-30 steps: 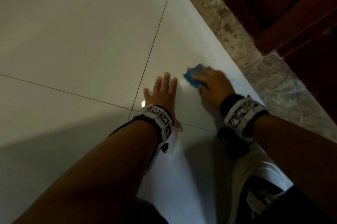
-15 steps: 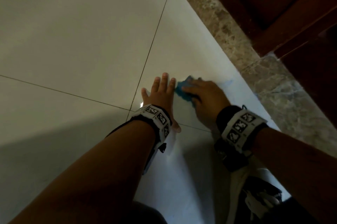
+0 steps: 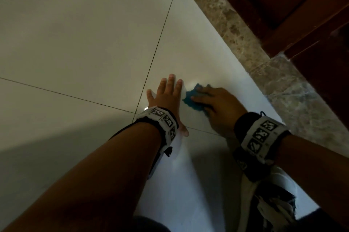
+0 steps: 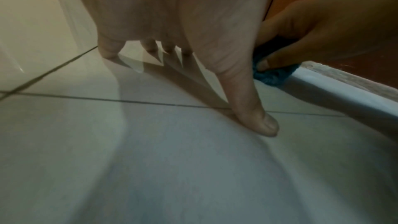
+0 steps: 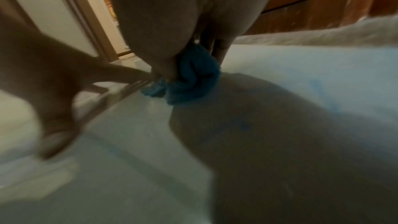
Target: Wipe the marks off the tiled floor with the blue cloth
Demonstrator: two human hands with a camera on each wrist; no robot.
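— Where have we got the blue cloth (image 3: 192, 99) now?

— Bunched up under our right hand (image 3: 219, 108), pressed onto the tiled floor (image 3: 85, 33). It sits on the pale tile just on the stone-border side of the long grout line (image 3: 160, 37), and a little beyond the cross joint that meets that line.

— And the grip?

— Our right fingers are curled over the top of the cloth, with the thumb tucked against its near edge (the left wrist view shows that thumb tip pinching the fabric (image 4: 273, 76) down). From the right wrist view the cloth (image 5: 189, 77) bulges out below the palm, touching the floor.

— What about our left hand (image 3: 166, 97)?

— Flat on the same tile, between the grout line and the cloth, fingers straight and spread, holding nothing. Its thumb reaches back across the cross joint.

— How close are the two hands?

— Just beside each other; the cloth nearly touches our left forefinger.

— Any marks we can see?

— Faint blue smudges (image 5: 314, 84) on the tile, on the far side of the cloth from the grout line (blurred, so we cannot tell their shape). Further that way runs the speckled stone border (image 3: 236, 29), then dark wooden panelling (image 3: 292, 5).
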